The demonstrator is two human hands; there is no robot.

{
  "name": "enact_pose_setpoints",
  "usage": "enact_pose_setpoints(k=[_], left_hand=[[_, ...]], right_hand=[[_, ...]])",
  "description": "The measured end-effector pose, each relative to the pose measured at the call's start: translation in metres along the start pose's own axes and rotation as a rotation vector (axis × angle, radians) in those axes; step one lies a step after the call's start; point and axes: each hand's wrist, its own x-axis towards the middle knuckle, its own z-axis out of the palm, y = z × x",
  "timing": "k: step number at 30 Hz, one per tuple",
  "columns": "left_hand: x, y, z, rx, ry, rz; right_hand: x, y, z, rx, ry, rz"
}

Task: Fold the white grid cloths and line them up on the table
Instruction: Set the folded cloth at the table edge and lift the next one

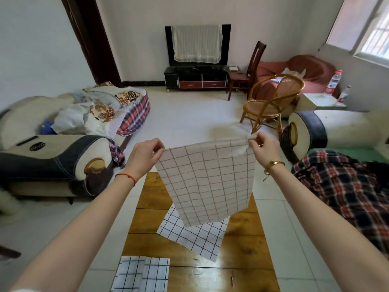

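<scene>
A white grid cloth (207, 182) hangs in the air above the wooden desk (242, 245), held up by its top edge so that it drops in a single sheet, its lower edge narrowing toward the desk. The left hand (145, 154) pinches the cloth's upper left corner between thumb and fingers; the right hand (261, 147) pinches the upper right corner the same way, fingers curled around the bunched edge. Below it, a second grid cloth (195, 237) lies flat and skewed on the desk, partly hidden by the hanging one. At the desk's near left corner sit two folded grid cloths (143, 275), side by side and touching. A red string circles the left wrist, a gold bracelet the right. Sofas flank the desk on the tiled floor, with a rattan chair (271, 102) beyond.
</scene>
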Motion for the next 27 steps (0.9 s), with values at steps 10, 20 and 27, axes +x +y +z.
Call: enact_pose_setpoints(k=[10,20,27], left_hand=[[-0.007,0.000,-0.008,-0.061,0.023,-0.023],[-0.021,0.057,0.085,-0.115,-0.262,-0.100],[-0.005,0.070,0.100,-0.084,-0.148,-0.176]], right_hand=[[-0.001,-0.010,-0.021,0.035,-0.018,0.036],[-0.003,-0.038,-0.038,-0.058,-0.174,-0.094],[0.003,-0.057,-0.051,-0.063,-0.197,-0.150]])
